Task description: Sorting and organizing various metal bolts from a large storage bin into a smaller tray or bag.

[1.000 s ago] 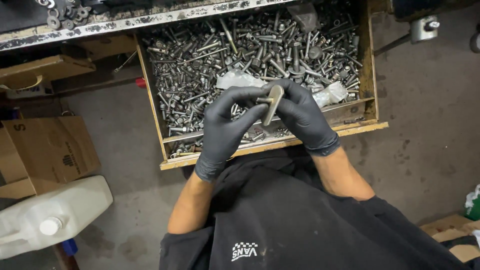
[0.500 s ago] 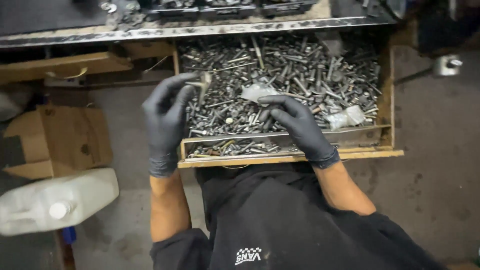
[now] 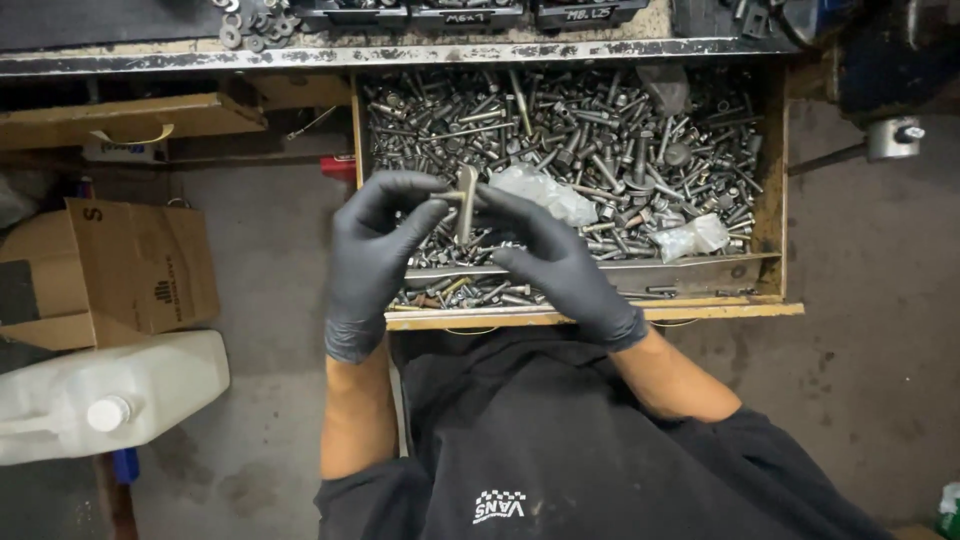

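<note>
Both my hands wear black gloves and meet over an open wooden drawer (image 3: 770,200) heaped with steel bolts and screws (image 3: 600,130). Between them stands a long metal bolt (image 3: 466,203), upright. My left hand (image 3: 375,255) pinches it from the left with thumb and fingertips. My right hand (image 3: 550,255) grips it from the right. Just behind the bolt lies a clear plastic bag (image 3: 545,192) on the pile of hardware.
A second small plastic bag (image 3: 690,238) lies at the drawer's right. A cardboard box (image 3: 130,270) and a white plastic jug (image 3: 110,395) stand on the concrete floor to the left. A workbench edge (image 3: 400,52) runs above the drawer, with small bins on it.
My left hand, half a second ago spread apart at the drawer's left edge, has come back to the right hand, and both now hold the bolt upright.
</note>
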